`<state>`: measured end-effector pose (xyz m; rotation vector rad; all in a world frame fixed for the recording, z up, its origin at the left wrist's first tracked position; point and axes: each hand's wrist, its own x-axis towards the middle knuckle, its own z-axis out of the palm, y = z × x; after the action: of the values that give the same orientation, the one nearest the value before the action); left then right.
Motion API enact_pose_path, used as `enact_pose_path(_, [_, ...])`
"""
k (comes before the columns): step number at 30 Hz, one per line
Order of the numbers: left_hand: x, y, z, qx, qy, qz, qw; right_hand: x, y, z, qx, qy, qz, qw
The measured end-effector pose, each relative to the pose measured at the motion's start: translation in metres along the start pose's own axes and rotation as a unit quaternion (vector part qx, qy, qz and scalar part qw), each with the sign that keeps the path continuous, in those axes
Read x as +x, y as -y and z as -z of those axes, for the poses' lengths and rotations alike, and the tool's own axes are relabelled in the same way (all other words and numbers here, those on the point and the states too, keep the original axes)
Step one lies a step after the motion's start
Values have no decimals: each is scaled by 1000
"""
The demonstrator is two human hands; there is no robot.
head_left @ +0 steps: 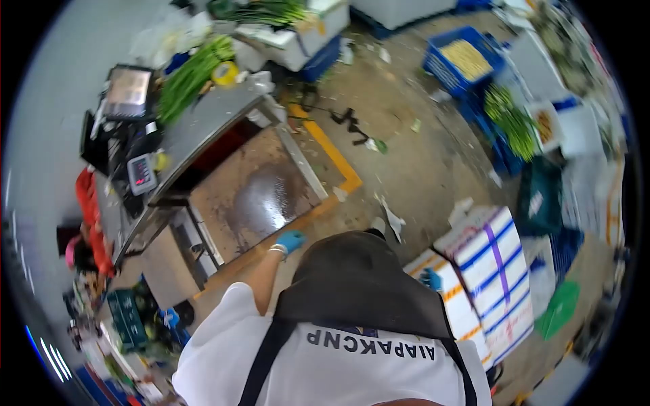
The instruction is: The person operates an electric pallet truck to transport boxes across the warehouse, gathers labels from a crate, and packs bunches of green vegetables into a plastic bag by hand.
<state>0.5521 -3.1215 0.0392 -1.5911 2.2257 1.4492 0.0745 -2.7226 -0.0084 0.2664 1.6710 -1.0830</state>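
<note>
My left hand (289,241), in a blue glove, hangs beside the low metal frame of the workbench. Its fingers look loosely bent, with nothing seen in them. A wet brown board (250,196) lies within that frame, just beyond the hand. Mostly hidden by my dark apron (365,284), my right hand (430,277) also wears a blue glove. It is against or just above a white foam box with orange tape (460,308); its fingers are too covered to read. A second white foam box (497,271) with blue and purple tape stands alongside.
Green stalks (193,78), a yellow tape roll (225,73) and a scale display (141,174) sit on the metal bench (223,101). A blue crate (460,64) holds pale produce. Scraps and a black strap (349,123) litter the floor. A green crate (542,186) stands right.
</note>
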Motion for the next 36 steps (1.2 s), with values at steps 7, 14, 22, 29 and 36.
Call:
enact_pose_path(7, [27, -155, 48, -89, -97, 82, 988, 137, 331, 3, -109, -20, 83, 990])
enact_pose_path(14, [147, -143, 135, -191, -178, 131, 956, 112, 484, -150, -207, 56, 174, 961])
enact_pose_path(22, [273, -88, 290, -105, -381, 84, 915, 179, 479, -164, -376, 159, 205, 889])
enact_pose_path(29, [289, -216, 384, -31, -531, 336, 777, 246, 522, -181, -329, 153, 178, 915])
enact_pose_path(36, [319, -206, 374, 231, -381, 375, 813, 147, 745, -366, -557, -35, 223, 799])
